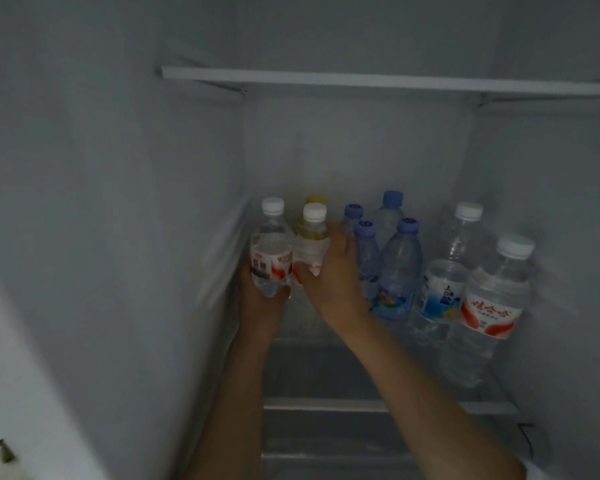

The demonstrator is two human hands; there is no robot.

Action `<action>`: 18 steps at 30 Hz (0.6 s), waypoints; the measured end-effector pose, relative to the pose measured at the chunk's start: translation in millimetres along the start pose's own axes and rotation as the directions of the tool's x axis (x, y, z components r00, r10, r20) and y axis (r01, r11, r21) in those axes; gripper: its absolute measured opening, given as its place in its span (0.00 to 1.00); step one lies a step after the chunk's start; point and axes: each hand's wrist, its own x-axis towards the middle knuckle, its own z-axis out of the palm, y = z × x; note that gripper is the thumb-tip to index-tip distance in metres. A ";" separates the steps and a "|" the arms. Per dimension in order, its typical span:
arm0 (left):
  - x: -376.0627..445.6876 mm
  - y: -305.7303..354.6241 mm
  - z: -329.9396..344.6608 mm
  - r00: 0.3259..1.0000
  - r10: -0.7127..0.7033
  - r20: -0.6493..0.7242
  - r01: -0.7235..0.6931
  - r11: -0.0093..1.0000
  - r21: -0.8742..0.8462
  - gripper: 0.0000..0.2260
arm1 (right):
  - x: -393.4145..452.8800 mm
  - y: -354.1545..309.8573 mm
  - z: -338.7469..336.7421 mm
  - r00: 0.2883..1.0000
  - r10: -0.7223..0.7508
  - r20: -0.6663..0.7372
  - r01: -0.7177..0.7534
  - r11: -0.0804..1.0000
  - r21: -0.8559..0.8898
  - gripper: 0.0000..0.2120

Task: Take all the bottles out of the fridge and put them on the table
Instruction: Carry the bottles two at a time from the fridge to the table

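Both arms reached into the fridge (118,202). The left hand (262,303) was wrapped round the base of a small white-capped bottle (271,258) at the shelf's left end; the right hand (329,271) was curled about its neighbour (311,244), just beside it. Four blue-capped bottles (399,268) stood in the middle, two large ones (492,299) at the right, a yellow-capped one (315,199) behind. All looked full, so weighty for their size, thin-walled and perhaps slick with cold; mid-body at the label seemed the surest hold.
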 end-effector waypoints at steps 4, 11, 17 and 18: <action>-4.8 -8.7 0.6 0.998 -0.009 -0.059 0.007 0.999 -0.033 0.24 | -6.1 3.5 -1.8 0.999 -0.042 -0.020 0.042 0.999 -0.003 0.41; -24.0 -8.6 -2.7 0.992 0.008 -0.125 -0.008 1.000 0.000 0.25 | -22.8 8.7 -13.6 0.999 -0.028 0.017 0.024 0.979 0.200 0.34; -48.8 -6.6 -12.8 0.988 0.006 -0.153 -0.011 0.999 -0.031 0.29 | -47.7 8.2 -23.5 0.997 -0.003 0.078 -0.026 0.929 0.369 0.36; -53.3 -5.7 -14.6 0.988 0.022 -0.156 -0.027 0.999 -0.027 0.30 | -51.3 7.9 -25.3 0.996 0.007 0.084 -0.039 0.921 0.387 0.34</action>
